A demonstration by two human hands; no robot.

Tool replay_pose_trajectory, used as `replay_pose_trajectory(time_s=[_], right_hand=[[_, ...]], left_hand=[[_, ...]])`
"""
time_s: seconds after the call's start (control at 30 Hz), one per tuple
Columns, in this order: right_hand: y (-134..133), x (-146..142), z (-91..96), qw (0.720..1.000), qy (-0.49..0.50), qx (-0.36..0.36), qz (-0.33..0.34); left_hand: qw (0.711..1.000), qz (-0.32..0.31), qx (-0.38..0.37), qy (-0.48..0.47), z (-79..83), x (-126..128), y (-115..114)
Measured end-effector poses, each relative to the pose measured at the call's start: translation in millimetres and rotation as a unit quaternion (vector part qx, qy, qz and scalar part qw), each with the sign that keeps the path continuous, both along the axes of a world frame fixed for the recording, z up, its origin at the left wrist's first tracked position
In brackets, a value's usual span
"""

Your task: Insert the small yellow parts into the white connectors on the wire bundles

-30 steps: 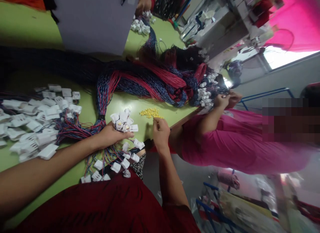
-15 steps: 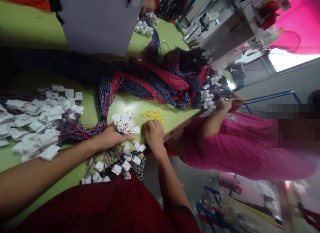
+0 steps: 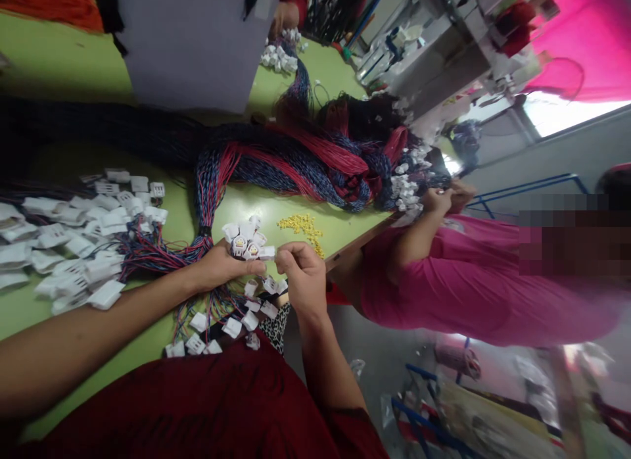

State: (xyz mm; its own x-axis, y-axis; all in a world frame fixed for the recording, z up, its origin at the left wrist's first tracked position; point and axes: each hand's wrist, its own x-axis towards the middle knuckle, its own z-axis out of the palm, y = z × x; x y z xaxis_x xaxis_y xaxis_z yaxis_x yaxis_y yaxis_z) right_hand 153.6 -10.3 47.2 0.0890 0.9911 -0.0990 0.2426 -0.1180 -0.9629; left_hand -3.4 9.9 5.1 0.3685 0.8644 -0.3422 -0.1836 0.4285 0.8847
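Observation:
My left hand [image 3: 224, 265] is closed round a bunch of white connectors [image 3: 246, 239], whose wires run back to a tied bundle. Two of the connectors face up and show yellow inside. Close to the right edge of the bunch, my right hand [image 3: 303, 271] is pinched; whatever its fingertips hold is hidden or too small to name. Small yellow pieces [image 3: 298, 225] lie scattered on the green table [image 3: 246, 206] just beyond that hand. More white connectors [image 3: 231, 326] hang on wires below my left hand, near the table's edge.
A large heap of white connectors [image 3: 73, 248] lies at the left. Thick blue and red wire bundles [image 3: 296, 156] stretch across the table, behind them a grey panel [image 3: 187, 45]. A co-worker in a pink shirt [image 3: 463, 281] stands at right; another person's hand [image 3: 283, 18] shows at the top.
My right hand has moved from the yellow pieces toward the bunch of connectors, its fingers now pinched beside it. My left hand keeps its hold. The view has shifted slightly.

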Motion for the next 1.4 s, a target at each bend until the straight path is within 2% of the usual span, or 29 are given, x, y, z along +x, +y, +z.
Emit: replay_pose_trajectory(time_s=[0.13,0.23,0.4,0.57,0.7,0.93,1.13,1.4], right_hand=[[-4.3,0.8,-10.2,0.999,0.022,-0.041,-0.001],[-7.2,3.6,-15.9,0.995,0.073,-0.067,-0.005],[-6.4,3.3,-21.7,0.993,0.1,-0.047,-0.032],[-6.6,-7.4,-26.4,0.992,0.105,-0.029,-0.06],[-6.9,-18.0,-23.5,0.987,0.13,-0.034,-0.087],[-2.6,-19.0,-15.0,0.957,0.243,-0.143,-0.074],[-2.2,-17.8,-19.1,0.962,0.225,-0.136,-0.076],[0.5,-17.5,-13.2,0.948,0.268,-0.158,-0.07]], left_hand=[[0.999,-0.031,-0.01,-0.03,-4.2,1.2,-0.1],[0.998,-0.009,-0.026,-0.062,-1.1,2.2,0.4],[0.997,0.021,-0.043,-0.064,4.8,0.6,1.2],[0.999,0.017,-0.038,-0.028,-1.1,-0.3,0.6],[1.0,0.027,-0.008,-0.007,-2.9,-0.4,0.4],[1.0,0.007,0.017,0.006,0.1,-2.0,0.7],[0.999,0.02,0.025,0.021,0.0,-2.5,0.7],[0.999,0.019,0.04,0.03,-6.0,-0.8,0.5]])
